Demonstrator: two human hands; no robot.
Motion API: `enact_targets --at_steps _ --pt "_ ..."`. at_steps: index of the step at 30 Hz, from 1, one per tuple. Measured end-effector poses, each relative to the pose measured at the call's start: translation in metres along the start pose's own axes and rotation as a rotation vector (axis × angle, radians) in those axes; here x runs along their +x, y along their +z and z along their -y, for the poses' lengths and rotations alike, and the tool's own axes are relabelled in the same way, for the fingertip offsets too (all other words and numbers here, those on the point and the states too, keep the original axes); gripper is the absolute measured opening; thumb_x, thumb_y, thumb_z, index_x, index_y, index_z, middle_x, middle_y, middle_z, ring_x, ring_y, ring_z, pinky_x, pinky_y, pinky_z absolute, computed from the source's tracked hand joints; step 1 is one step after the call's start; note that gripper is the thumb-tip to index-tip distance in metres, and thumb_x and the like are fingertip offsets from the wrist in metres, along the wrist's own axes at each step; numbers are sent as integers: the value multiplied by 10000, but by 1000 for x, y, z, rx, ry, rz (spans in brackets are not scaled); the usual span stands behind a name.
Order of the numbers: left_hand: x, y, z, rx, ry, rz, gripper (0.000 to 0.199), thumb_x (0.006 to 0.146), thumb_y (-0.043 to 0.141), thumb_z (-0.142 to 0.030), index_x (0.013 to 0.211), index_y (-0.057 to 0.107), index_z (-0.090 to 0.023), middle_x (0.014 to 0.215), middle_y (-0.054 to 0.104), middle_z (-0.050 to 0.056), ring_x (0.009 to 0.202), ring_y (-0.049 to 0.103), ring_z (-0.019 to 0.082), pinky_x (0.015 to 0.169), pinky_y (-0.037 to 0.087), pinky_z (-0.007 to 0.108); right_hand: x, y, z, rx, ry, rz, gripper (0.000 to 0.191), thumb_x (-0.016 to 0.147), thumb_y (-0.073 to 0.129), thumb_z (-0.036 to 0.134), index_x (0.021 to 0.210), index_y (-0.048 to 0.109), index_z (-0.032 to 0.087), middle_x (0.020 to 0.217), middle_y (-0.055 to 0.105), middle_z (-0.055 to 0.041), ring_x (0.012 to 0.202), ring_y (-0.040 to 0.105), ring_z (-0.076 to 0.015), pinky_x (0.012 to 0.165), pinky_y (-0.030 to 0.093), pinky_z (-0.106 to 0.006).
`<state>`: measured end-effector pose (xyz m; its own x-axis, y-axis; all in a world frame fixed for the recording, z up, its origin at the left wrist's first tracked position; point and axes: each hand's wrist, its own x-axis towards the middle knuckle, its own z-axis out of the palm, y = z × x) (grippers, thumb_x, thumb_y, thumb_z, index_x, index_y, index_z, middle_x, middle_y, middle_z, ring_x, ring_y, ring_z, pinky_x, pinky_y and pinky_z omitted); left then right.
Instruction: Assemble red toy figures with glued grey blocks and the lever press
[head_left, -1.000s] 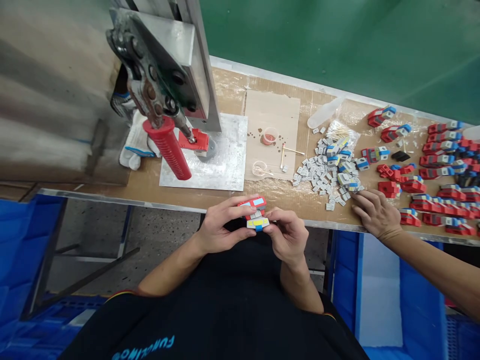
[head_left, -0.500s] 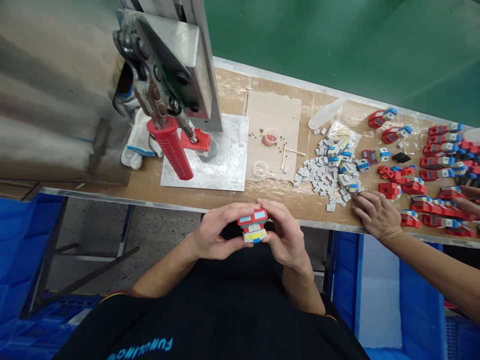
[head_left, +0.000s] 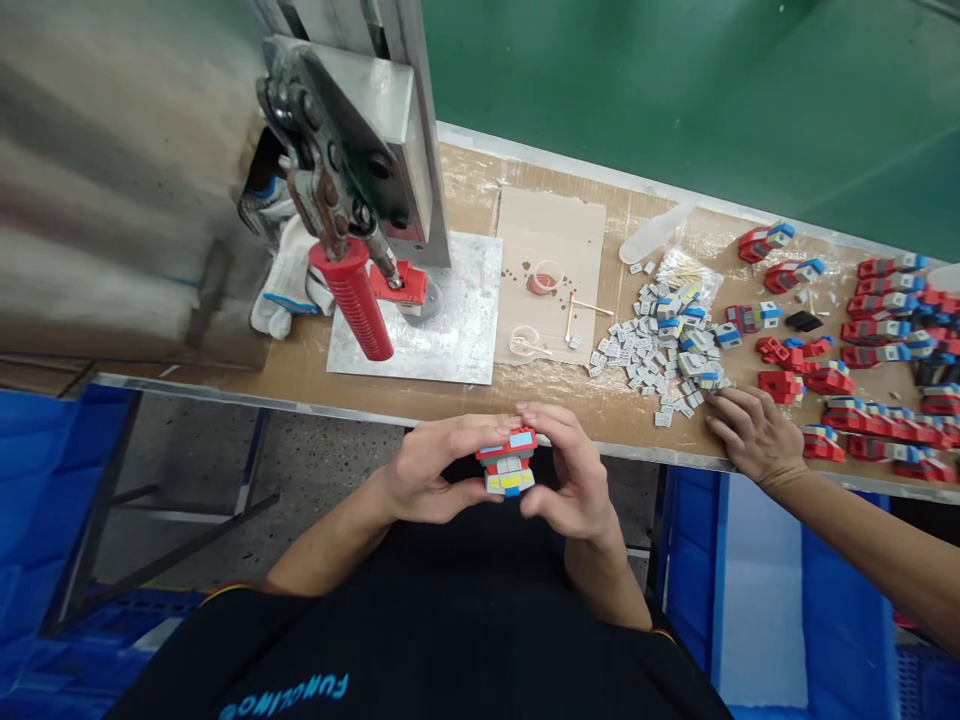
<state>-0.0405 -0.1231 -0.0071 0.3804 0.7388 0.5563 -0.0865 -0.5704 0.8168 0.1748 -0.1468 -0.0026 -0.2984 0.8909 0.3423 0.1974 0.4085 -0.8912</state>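
Close to my body, past the table's near edge, a red, grey and yellow toy piece [head_left: 510, 465] is held up between both hands. My left hand [head_left: 442, 465] grips its left side, fingers on top and thumb beneath. On the other side my right hand [head_left: 566, 465] has its fingertips on the toy's top right, with the thumb slightly off the lower corner. A lever press with a red handle [head_left: 352, 305] stands at the left, over a red part [head_left: 405, 283] on a metal plate [head_left: 457, 335].
Small grey pieces [head_left: 637, 345] lie heaped right of a cardboard sheet [head_left: 551, 225] with a small cup [head_left: 544, 278]. Red toys [head_left: 881, 300] fill the table's right end. Another person's hand [head_left: 757, 435] rests at the front edge. White gloves [head_left: 292, 265] lie behind the press.
My right thumb has come away from the toy's lower corner, and the toy has tilted slightly. At the far right, the other person's second hand has left the view.
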Motion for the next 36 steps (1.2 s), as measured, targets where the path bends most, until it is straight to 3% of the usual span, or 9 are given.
enact_targets --at_steps 3,8,14,17,21,27,36 --pt "-1 0 -2 12 18 17 697 934 839 -294 1574 567 -253 1290 818 163 1205 804 307 1012 689 381 1 -1 2 63 17 25 750 866 797 686 1489 627 305 1362 755 -138 1237 751 -336 1055 664 -514" --pt "2 0 -11 62 30 53 656 978 784 -289 1585 539 -244 1245 831 158 1181 814 289 1010 693 389 0 6 7 75 6 -52 622 905 715 725 1363 700 304 1216 801 -116 1127 794 -305 973 694 -477" --pt "8 -2 -15 100 25 58 522 997 764 -328 1494 618 -266 1226 841 113 1101 838 257 940 713 346 2 8 9 176 -44 -94 578 921 757 619 1421 679 342 1223 808 -94 1130 804 -274 959 700 -425" --pt "2 0 -13 56 -33 58 635 966 804 -341 1554 572 -291 1246 837 103 1078 842 258 922 711 339 4 6 9 147 -61 -106 569 927 746 623 1422 674 352 1214 807 -91 1111 808 -273 933 705 -420" --pt "-7 10 -11 -116 -124 -52 843 886 896 -353 1625 493 -305 1328 806 133 1121 831 261 964 687 306 4 8 9 138 -71 -129 565 939 726 643 1429 664 368 1232 796 -88 1112 795 -281 947 692 -437" --pt "-3 26 -12 -213 -93 -199 638 874 891 -434 1435 671 -225 1204 828 142 1142 816 274 1013 671 332 1 21 4 107 -104 -186 560 960 682 680 1411 663 349 1192 789 -92 1105 785 -295 936 691 -471" --pt "1 22 -19 -129 -22 -230 589 873 897 -444 1357 695 -175 1059 837 126 1016 833 246 953 678 304 0 27 6 272 -104 -204 566 945 758 605 1439 678 340 1228 787 -82 1158 772 -278 989 681 -446"
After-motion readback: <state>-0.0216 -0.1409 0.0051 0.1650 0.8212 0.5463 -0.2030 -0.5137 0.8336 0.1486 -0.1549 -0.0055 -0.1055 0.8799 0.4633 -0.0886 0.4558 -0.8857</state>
